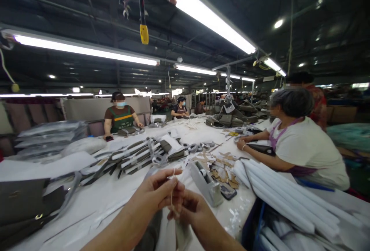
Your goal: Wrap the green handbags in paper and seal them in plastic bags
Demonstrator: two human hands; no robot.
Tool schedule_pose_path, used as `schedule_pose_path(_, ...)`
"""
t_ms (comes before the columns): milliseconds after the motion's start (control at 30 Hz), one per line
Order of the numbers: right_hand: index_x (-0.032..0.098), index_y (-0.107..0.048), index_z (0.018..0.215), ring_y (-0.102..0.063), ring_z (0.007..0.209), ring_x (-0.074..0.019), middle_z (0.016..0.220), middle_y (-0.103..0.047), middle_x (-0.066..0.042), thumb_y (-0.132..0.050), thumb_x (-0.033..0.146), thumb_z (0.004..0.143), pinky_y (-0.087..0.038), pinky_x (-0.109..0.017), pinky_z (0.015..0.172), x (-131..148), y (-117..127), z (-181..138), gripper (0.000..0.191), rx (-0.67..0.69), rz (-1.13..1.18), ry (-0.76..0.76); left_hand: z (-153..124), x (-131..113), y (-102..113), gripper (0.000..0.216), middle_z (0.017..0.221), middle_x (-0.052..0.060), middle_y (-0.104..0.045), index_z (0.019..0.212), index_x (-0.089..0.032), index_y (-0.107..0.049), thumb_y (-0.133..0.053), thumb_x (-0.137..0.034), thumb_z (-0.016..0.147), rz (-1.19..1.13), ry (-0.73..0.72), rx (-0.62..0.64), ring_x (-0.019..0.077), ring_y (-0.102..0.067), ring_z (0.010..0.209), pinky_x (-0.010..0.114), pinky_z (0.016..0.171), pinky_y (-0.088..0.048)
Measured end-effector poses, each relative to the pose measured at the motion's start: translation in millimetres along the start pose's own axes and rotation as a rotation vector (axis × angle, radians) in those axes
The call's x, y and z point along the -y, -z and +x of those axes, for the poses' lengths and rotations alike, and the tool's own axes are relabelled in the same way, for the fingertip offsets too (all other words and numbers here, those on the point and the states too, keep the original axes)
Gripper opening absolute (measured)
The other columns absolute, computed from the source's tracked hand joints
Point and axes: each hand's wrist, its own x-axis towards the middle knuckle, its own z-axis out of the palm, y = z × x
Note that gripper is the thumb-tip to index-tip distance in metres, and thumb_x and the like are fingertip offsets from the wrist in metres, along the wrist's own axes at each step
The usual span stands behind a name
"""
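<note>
My left hand is closed in a pinch on a thin pale string, which forms a narrow loop between the fingertips. Just below and to the right, my right hand is closed too, its fingertips pinching the string's lower part. Beneath the right hand hangs a greyish flat piece, partly hidden and blurred; whether the string is joined to it I cannot tell. Beyond the hands stands a grey tape dispenser. Left of them lies a dark olive handbag with a grey-wrapped strap.
Several olive bags with wrapped straps lie across the white table. Brown paper scraps and a phone sit near the dispenser. White foam tubes jut in from the right. A co-worker sits at right; others work farther back.
</note>
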Motion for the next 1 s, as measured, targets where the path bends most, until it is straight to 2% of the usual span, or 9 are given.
schedule_pose_path(100,0.015,-0.066,0.080,-0.056,0.054,-0.0067,0.062,-0.059,0.002,-0.076,0.044,0.080,-0.045,-0.019,0.060,10,-7,-8,0.031,-0.143,0.018,-0.075,-15,-4,11,0.040,0.092,0.007,-0.069,0.108,-0.016,-0.068,-0.076,-0.045,0.081,-0.007,-0.045,-0.009,0.0164,-0.066,0.082,0.028,0.079,-0.054)
schedule_pose_path(167,0.016,-0.066,0.081,-0.042,0.040,-0.0026,0.057,-0.052,0.006,-0.078,0.048,0.077,-0.031,-0.016,0.042,15,-5,-10,0.035,-0.200,0.010,-0.150,-24,-5,24,0.035,0.094,0.008,-0.070,0.105,-0.015,-0.070,-0.074,-0.043,0.083,0.042,-0.064,-0.013,0.0170,-0.066,0.089,0.030,0.088,-0.052)
schedule_pose_path(233,0.015,-0.070,0.085,-0.037,0.036,-0.0015,0.055,-0.050,0.006,-0.077,0.050,0.076,-0.023,-0.016,0.037,15,2,-12,0.037,-0.219,-0.095,-0.200,-33,-4,42,0.036,0.096,0.009,-0.072,0.106,-0.015,-0.070,-0.073,-0.044,0.084,0.133,-0.081,-0.050,0.0184,-0.067,0.091,0.032,0.089,-0.052)
schedule_pose_path(333,0.015,-0.074,0.089,-0.044,0.038,-0.0042,0.056,-0.055,0.003,-0.074,0.052,0.078,-0.028,-0.018,0.039,7,13,-17,0.038,-0.162,-0.395,-0.258,-53,4,75,0.038,0.092,0.008,-0.072,0.101,-0.015,-0.070,-0.071,-0.048,0.083,0.316,-0.115,-0.248,0.0184,-0.066,0.088,0.030,0.083,-0.053)
schedule_pose_path(433,0.016,-0.076,0.085,-0.050,0.040,-0.0070,0.056,-0.058,0.002,-0.069,0.052,0.081,-0.035,-0.021,0.043,-7,14,-24,0.037,-0.029,-0.615,-0.319,-79,21,103,0.036,0.076,0.005,-0.067,0.086,-0.014,-0.069,-0.068,-0.050,0.083,0.533,-0.047,-0.448,0.0144,-0.061,0.069,0.024,0.064,-0.049)
schedule_pose_path(533,0.017,-0.076,0.078,-0.052,0.041,-0.0082,0.056,-0.059,0.001,-0.064,0.052,0.085,-0.037,-0.021,0.045,-23,0,-25,0.037,0.066,-0.665,-0.344,-98,42,113,0.035,0.070,0.003,-0.065,0.085,-0.013,-0.072,-0.067,-0.048,0.082,0.633,0.167,-0.301,0.0137,-0.056,0.061,0.023,0.054,-0.040)
schedule_pose_path(633,0.017,-0.076,0.078,-0.052,0.040,-0.0084,0.055,-0.059,0.001,-0.065,0.051,0.084,-0.037,-0.020,0.042,-36,-20,-19,0.037,0.109,-0.597,-0.348,-103,56,105,0.030,0.083,0.005,-0.070,0.091,-0.015,-0.076,-0.069,-0.042,0.081,0.611,0.161,-0.122,0.0181,-0.060,0.077,0.025,0.066,-0.044)
schedule_pose_path(833,0.015,-0.076,0.075,-0.050,0.040,-0.0071,0.056,-0.057,0.000,-0.061,0.056,0.085,-0.038,-0.017,0.039,-52,-51,-19,0.045,0.184,-0.381,-0.369,-92,67,82,0.035,0.086,0.005,-0.070,0.102,-0.015,-0.074,-0.075,-0.037,0.075,0.407,0.110,-0.089,0.0226,-0.062,0.085,0.028,0.075,-0.047)
schedule_pose_path(1000,0.015,-0.079,0.075,-0.052,0.047,-0.0091,0.056,-0.059,-0.001,-0.070,0.056,0.077,-0.037,-0.017,0.042,-67,-43,-14,0.042,0.119,-0.468,-0.357,-83,89,94,0.042,0.070,0.003,-0.067,0.089,-0.020,-0.077,-0.079,-0.054,0.064,0.379,0.108,-0.087,0.0258,-0.063,0.075,0.034,0.073,-0.051)
